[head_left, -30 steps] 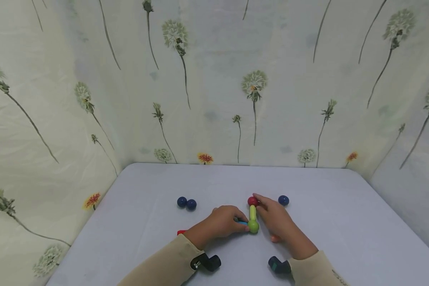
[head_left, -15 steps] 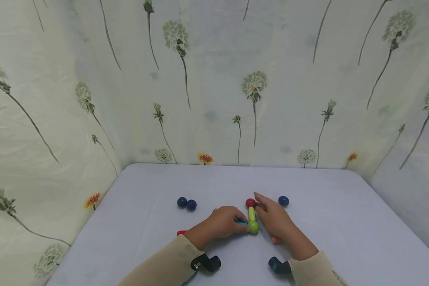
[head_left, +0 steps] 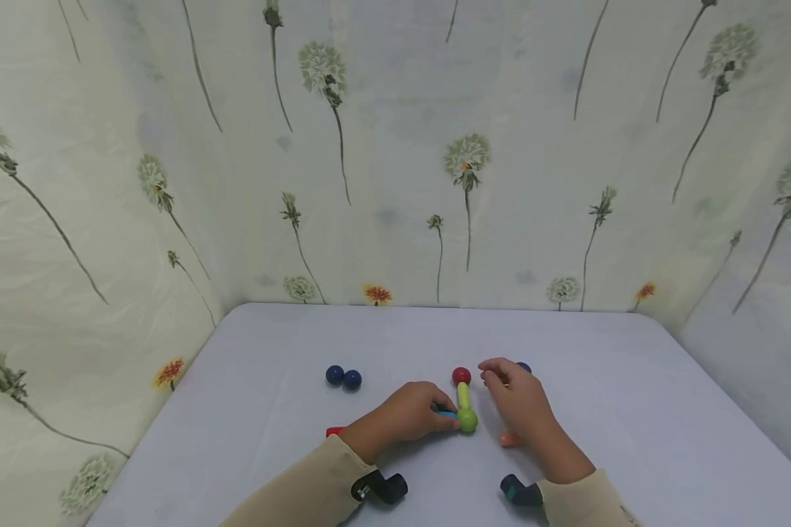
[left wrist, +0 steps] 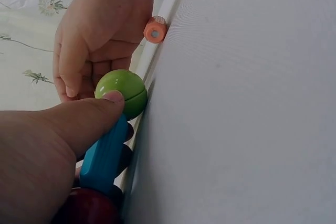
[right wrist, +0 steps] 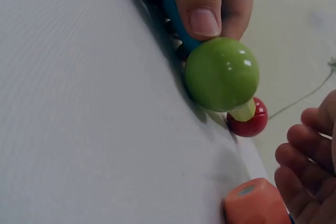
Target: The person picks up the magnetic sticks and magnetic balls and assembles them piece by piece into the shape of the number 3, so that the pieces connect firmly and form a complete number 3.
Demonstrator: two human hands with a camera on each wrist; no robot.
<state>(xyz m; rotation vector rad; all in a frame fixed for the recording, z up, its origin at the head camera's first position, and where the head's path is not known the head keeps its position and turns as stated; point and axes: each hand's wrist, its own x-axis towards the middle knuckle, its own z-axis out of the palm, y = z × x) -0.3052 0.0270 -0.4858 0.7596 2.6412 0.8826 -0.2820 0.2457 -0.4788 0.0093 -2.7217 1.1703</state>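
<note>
My left hand (head_left: 410,411) grips a blue rod (left wrist: 106,156), its thumb against the green ball (left wrist: 122,93) at the rod's end. A dark red ball (left wrist: 89,206) sits at the rod's other end, partly under the hand. From the green ball a yellow-green rod (head_left: 463,396) runs away to a red ball (head_left: 461,376). Just right of that red ball is my right hand (head_left: 519,401), fingers loosely bent and holding nothing. An orange rod (right wrist: 254,203) lies below the right palm.
Two dark blue balls (head_left: 343,377) lie side by side on the white table (head_left: 270,344), left of centre. Another blue ball (head_left: 524,367) is partly hidden behind the right hand. A red piece (head_left: 335,431) shows beside the left forearm. A flower-print curtain (head_left: 395,146) hangs behind the table.
The red ball and yellow-green rod have swung slightly left. My right hand has drawn away to the right from them, now overlapping the blue ball. The left hand keeps its grip.
</note>
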